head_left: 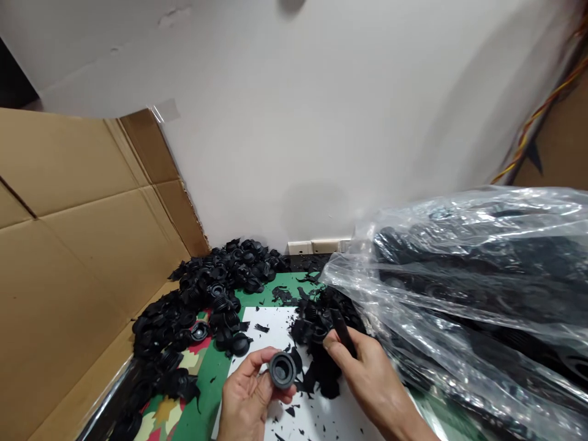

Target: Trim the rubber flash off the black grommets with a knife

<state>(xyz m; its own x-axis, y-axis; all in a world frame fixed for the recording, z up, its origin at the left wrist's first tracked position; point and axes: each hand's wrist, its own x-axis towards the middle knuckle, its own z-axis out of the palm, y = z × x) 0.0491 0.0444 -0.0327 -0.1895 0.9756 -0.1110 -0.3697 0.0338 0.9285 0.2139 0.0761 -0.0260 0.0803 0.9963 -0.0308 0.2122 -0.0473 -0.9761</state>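
Observation:
My left hand [248, 395] is closed on a round black rubber part [282, 370], its hollow, stepped opening facing up toward me. To its right, my right hand [361, 361] grips a slim black tool [342, 331] between thumb and fingers; its kind does not show clearly. The right fingertips are beside a heap of black rubber scraps [321, 367], and the two hands are apart. Under both lies a white sheet [316, 419] strewn with small black shreds.
Similar black rubber parts [220, 282] are piled at the back left, against a cardboard sheet [92, 245]. A large clear plastic bag [459, 288] of black parts fills the right side. Behind rises a white wall [298, 122] with sockets [324, 246] low down. Green board [202, 404] shows beneath.

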